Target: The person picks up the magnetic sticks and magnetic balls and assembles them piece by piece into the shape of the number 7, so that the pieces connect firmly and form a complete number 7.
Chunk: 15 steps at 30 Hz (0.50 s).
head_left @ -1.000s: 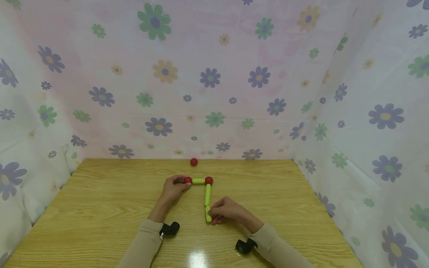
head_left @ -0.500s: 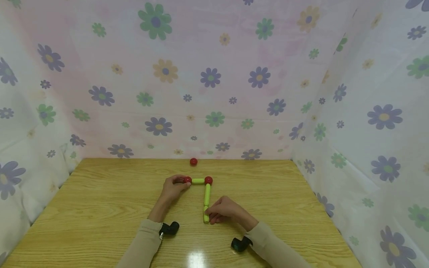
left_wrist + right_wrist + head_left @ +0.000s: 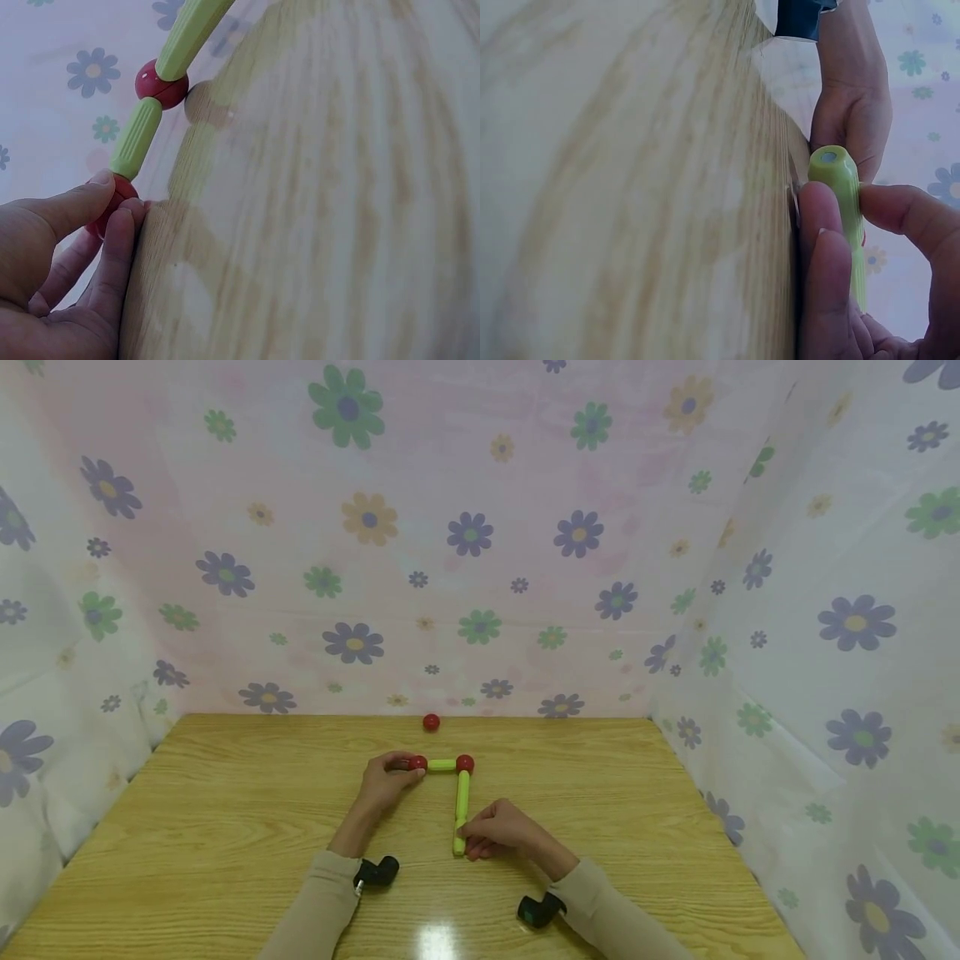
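Observation:
My left hand (image 3: 384,783) pinches a red ball (image 3: 418,763) between thumb and fingers. From that ball a short yellow-green rod (image 3: 442,765) runs right to a second red ball (image 3: 465,764). A longer yellow-green rod (image 3: 462,795) joins this ball and points toward me. At its near end lies another yellow-green rod (image 3: 459,843), pinched by my right hand (image 3: 504,827); the fingers partly cover where the two rods meet. In the right wrist view, the held rod (image 3: 844,176) shows a round grey disc on its end face. The left wrist view shows the short rod (image 3: 136,139) between both balls.
A loose red ball (image 3: 431,722) sits near the far edge of the wooden table (image 3: 225,827). Flower-printed cloth (image 3: 480,568) hangs behind the table and at both sides. A black wrist camera (image 3: 540,910) is strapped by each sleeve.
The near rod in my right hand has shifted slightly left and away from me, now more in line with the longer rod. My left hand keeps its hold on the ball.

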Available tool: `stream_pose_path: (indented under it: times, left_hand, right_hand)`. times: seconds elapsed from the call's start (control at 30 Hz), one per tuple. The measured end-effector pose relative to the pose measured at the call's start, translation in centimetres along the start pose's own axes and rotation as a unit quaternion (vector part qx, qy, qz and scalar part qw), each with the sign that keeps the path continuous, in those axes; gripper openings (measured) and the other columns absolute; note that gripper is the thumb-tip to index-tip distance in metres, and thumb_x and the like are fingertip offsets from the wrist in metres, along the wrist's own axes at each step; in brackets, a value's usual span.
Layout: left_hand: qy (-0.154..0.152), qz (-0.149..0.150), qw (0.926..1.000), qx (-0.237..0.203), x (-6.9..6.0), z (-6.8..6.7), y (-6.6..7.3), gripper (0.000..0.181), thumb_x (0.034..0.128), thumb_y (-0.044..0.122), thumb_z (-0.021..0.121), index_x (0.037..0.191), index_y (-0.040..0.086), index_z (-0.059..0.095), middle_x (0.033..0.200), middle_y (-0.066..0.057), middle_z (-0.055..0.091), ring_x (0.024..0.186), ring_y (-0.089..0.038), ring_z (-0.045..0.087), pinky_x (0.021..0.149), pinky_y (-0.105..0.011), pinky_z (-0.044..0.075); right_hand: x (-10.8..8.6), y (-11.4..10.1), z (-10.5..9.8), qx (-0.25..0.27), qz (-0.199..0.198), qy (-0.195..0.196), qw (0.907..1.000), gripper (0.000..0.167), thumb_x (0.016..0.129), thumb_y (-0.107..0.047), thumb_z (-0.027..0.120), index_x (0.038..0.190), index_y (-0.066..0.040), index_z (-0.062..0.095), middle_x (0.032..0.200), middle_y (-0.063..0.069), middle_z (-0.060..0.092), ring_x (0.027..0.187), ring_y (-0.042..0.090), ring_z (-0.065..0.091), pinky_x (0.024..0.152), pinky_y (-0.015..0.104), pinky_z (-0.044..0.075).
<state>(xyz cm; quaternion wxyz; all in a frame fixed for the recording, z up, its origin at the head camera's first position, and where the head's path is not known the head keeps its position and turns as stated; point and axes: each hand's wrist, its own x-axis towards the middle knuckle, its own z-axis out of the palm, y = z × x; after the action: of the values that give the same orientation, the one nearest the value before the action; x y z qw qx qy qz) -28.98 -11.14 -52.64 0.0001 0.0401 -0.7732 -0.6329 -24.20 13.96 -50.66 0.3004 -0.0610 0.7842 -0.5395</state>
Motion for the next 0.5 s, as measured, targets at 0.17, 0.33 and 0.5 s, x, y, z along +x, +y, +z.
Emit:
stream_pose_path:
  times: [0.17, 0.33, 0.5]
  left_hand:
    - [0.0, -0.004, 1.0, -0.004, 0.05, 0.06, 0.23, 0.033, 0.0912, 0.008, 0.079, 0.121, -0.004, 0.071, 0.114, -0.021, 0.069, 0.096, -0.021, 0.069, 0.082, -0.029, 0.055]
    - [0.001, -0.007, 1.0, -0.003, 0.24, 0.09, 0.21, 0.034, 0.0903, 0.009, 0.08, 0.121, -0.004, 0.071, 0.114, -0.02, 0.07, 0.099, -0.022, 0.067, 0.081, -0.025, 0.053]
    - [0.003, -0.011, 0.9999, -0.004, 0.28, 0.06, -0.1, 0.036, 0.0908, 0.009, 0.08, 0.123, -0.003, 0.071, 0.116, -0.019, 0.07, 0.101, -0.022, 0.067, 0.082, -0.024, 0.053]
  right_hand:
    - [0.08, 0.04, -0.15, 0.001, -0.009, -0.004, 1.0, 0.025, 0.093, -0.026, 0.076, 0.092, -0.002, 0.079, 0.07, 0.001, 0.074, 0.061, 0.007, 0.07, 0.057, 0.018, 0.054]
    - [0.15, 0.07, -0.24, 0.003, -0.013, -0.008, 0.9999, 0.025, 0.095, -0.027, 0.073, 0.096, -0.002, 0.078, 0.074, 0.002, 0.075, 0.063, 0.007, 0.071, 0.057, 0.018, 0.054]
    - [0.14, -0.02, -0.09, -0.001, -0.018, -0.012, 0.9998, 0.025, 0.095, -0.027, 0.072, 0.096, -0.003, 0.078, 0.075, 0.001, 0.076, 0.064, 0.007, 0.071, 0.056, 0.017, 0.052]
